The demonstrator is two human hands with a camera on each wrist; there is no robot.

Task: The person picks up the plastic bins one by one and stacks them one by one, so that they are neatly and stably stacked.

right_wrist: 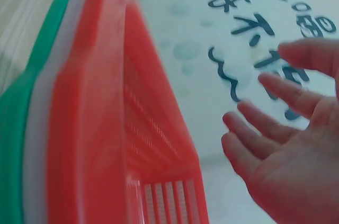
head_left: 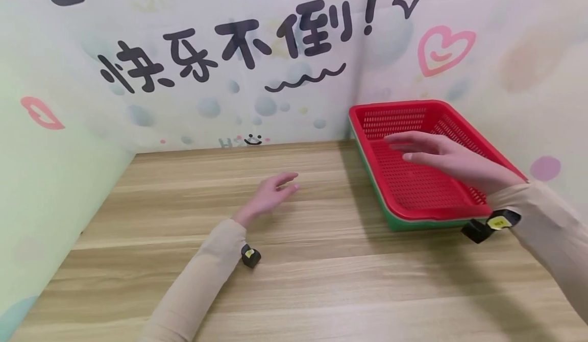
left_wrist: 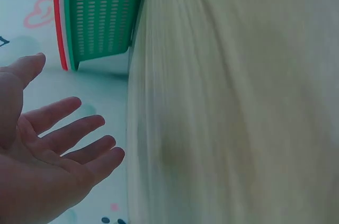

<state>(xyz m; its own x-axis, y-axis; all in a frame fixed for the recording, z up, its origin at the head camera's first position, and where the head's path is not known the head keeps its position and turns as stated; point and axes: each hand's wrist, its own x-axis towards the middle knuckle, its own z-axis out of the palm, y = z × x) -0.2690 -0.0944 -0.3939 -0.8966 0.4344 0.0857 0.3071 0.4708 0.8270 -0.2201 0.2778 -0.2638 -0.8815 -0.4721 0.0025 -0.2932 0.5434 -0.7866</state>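
Note:
On the right of the table, in the head view, stands a red plastic basket point(head_left: 415, 178) nested in others; a white and a green rim point(right_wrist: 13, 128) show beneath it in the right wrist view. My right hand point(head_left: 441, 155) hovers over the red basket, fingers extended, holding nothing. Over the middle of the table is my left hand point(head_left: 268, 194), its fingers loosely spread and nothing in its grasp. The left wrist view shows the green basket's slotted side point(left_wrist: 103, 15) beyond that hand's fingers.
The wood-grain table point(head_left: 275, 291) meets a printed backdrop point(head_left: 229, 102) with dark lettering at the back. A pale green side wall point(head_left: 55, 168) bounds the left. The baskets sit near the right wall. Each wrist carries a small black camera point(head_left: 250, 255).

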